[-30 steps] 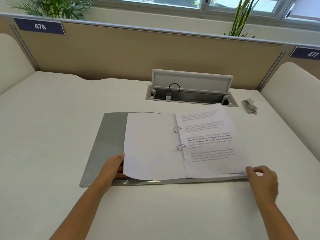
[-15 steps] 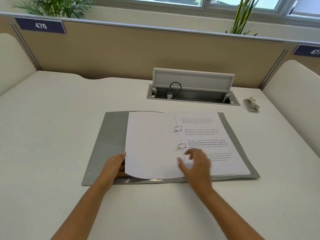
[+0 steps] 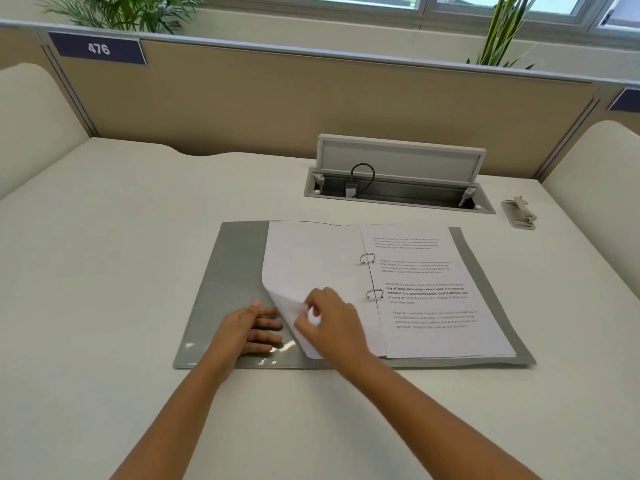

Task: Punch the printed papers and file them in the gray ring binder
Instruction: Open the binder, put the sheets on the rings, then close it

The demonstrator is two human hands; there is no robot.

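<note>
The fingers (image 3: 268, 323) of the left hand (image 3: 242, 332) were laid out straight and flat on the inside of the left cover, holding nothing, while the fingers (image 3: 317, 301) of the right hand (image 3: 332, 323) were curled and the lifted near-left corner of a blank-faced sheet (image 3: 304, 268) was pinched between them. A white desk (image 3: 104, 271) was seen to fill most of the view, closed off at the back by a beige partition (image 3: 277, 98) on which a blue plate numbered 476 (image 3: 98, 48) was fixed. The gray ring binder (image 3: 228, 271) was laid open on the desk in front of the person. The printed papers (image 3: 433, 306) were stacked on its right half, threaded on two metal rings (image 3: 367, 258) at the spine, and the blank-faced sheet was turned over to the left half. Behind the binder a cable tray (image 3: 398, 195) was set into the desk, its lid (image 3: 398, 161) raised. A hole punch (image 3: 519, 213) was placed to the right of the tray, well apart from the binder.
</note>
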